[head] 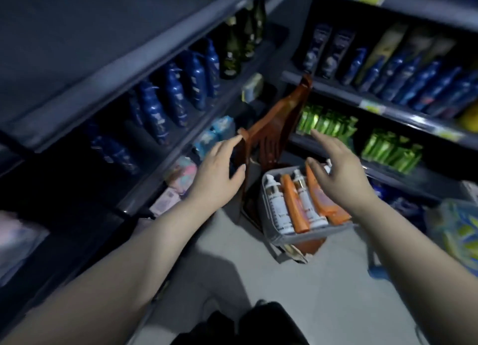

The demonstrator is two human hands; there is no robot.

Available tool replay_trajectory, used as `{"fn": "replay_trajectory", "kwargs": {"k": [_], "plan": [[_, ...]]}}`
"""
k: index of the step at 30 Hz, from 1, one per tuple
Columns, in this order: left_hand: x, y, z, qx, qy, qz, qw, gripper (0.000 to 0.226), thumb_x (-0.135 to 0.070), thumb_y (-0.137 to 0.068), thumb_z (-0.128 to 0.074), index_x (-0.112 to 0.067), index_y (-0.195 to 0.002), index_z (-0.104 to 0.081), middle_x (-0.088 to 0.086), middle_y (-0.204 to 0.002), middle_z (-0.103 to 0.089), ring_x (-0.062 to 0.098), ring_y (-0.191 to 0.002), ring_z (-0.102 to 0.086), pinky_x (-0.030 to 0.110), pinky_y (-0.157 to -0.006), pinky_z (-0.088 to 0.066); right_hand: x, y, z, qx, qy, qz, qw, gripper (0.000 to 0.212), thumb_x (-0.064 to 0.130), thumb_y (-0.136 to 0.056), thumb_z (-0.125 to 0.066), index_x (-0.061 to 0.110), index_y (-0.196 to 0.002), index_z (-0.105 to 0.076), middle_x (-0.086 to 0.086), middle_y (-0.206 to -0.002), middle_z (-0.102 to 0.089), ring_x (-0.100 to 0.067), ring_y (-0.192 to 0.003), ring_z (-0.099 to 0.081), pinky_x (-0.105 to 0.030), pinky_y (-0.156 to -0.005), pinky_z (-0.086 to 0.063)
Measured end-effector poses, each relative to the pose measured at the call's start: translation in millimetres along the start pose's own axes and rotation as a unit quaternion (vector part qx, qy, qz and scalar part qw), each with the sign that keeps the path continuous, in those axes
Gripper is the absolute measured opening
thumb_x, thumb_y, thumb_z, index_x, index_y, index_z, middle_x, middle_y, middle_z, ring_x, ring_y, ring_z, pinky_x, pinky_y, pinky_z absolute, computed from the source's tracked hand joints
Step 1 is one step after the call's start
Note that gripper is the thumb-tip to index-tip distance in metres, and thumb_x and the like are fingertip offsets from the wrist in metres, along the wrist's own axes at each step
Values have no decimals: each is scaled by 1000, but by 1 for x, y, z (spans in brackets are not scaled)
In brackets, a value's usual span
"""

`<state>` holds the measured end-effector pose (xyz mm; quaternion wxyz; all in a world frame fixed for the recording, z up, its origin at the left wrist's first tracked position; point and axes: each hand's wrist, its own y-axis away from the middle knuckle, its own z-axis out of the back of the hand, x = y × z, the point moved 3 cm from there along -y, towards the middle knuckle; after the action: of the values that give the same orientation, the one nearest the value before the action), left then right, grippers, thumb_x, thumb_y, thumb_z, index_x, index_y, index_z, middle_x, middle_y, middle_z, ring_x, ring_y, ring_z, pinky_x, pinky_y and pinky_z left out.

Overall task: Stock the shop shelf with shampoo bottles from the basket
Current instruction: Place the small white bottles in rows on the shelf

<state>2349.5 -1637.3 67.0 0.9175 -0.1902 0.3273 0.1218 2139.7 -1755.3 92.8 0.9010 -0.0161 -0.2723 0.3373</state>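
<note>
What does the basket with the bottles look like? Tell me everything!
The basket is grey with rounded corners and looks like plastic. It sits low by the floor, next to a brown chair, on something hidden beneath it. It is full: white pump bottles and orange bottles lie packed side by side. The right hand hovers open over it, not gripping anything. The left hand is off to its side, also open.

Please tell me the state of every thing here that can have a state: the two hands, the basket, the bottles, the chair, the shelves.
Left hand: open, empty, beside the chair.
Right hand: open, empty, above the basket.
Grey plastic basket: filled with bottles, raised off the floor.
White pump bottles: lying in the basket.
Orange shampoo bottles: lying in the basket.
Brown plastic chair: upright, empty.
Dark blue bottles on left shelf: standing in a row.
</note>
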Motion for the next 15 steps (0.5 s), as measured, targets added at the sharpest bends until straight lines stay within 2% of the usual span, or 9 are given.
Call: {"fn": "replay_trajectory", "kwargs": {"k": [2, 5, 7, 12, 15], "plan": [[6, -3, -31, 39, 9, 4, 999, 56, -13, -87, -64, -10, -139, -45, 11, -134, -53, 25, -125, -49, 25, -103, -33, -33, 15, -5, 1, -4, -49, 999, 54, 17, -94, -57, 16, -145, -39, -8, -144, -48, -25, -131, -44, -28, -101, -33], [13, -6, -77, 82, 27, 29, 996, 56, -12, -86, -64, -10, -139, -46, 11, -133, -54, 26, -124, -52, 34, -104, -40, -82, 34, -16, 0, -14, -102, 995, 54, 17, -92, -57, 16, -143, -42, -6, -144, -48, -25, -133, -44, -35, -107, -35], [15, -7, -108, 109, 38, 51, 992, 56, -11, -87, -64, -10, -139, -45, 11, -134, -53, 25, -125, -51, 33, -105, -38, -114, 43, -23, 0, -12, -134, 991, 54, 20, -91, -57, 14, -142, -43, -6, -143, -49, -25, -132, -45, -37, -107, -37], [17, -11, -185, 163, 42, 113, 979, 57, -15, -88, -63, -13, -141, -43, 8, -137, -50, 23, -127, -48, 32, -103, -37, -188, 51, -43, 17, -33, -216, 976, 55, 11, -90, -60, 11, -143, -42, -9, -140, -51, -26, -128, -45, -22, -96, -31], [11, -22, -232, 176, 56, 152, 971, 55, -18, -87, -62, -12, -140, -45, 10, -135, -50, 24, -125, -47, 29, -99, -38, -235, 49, -59, 48, -36, -243, 968, 56, 13, -91, -60, 10, -143, -41, -10, -141, -50, -28, -127, -46, -25, -95, -34]]}}
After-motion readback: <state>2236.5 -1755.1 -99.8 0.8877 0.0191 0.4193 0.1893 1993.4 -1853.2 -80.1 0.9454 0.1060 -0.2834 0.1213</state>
